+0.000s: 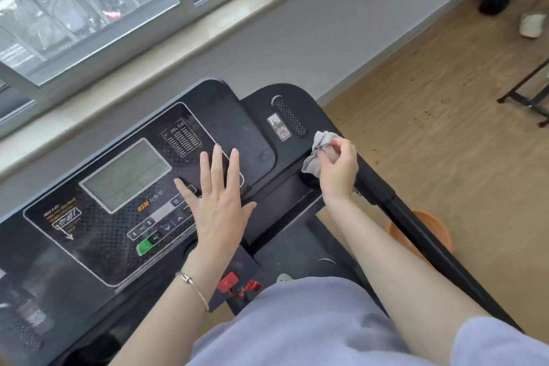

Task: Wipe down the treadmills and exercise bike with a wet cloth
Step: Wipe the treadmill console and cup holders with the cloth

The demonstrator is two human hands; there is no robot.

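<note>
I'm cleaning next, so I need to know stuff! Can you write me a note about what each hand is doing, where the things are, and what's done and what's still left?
Left hand: fingers straight, resting flat on the treadmill console.
Right hand: its grip is round the grey cloth, at the console's right edge by the handrail.
An orange basin sits on the floor behind that handrail.
Done: cannot tell which parts are already wiped.
Left: the rest of this treadmill; the other treadmills and the bike are out of view.
</note>
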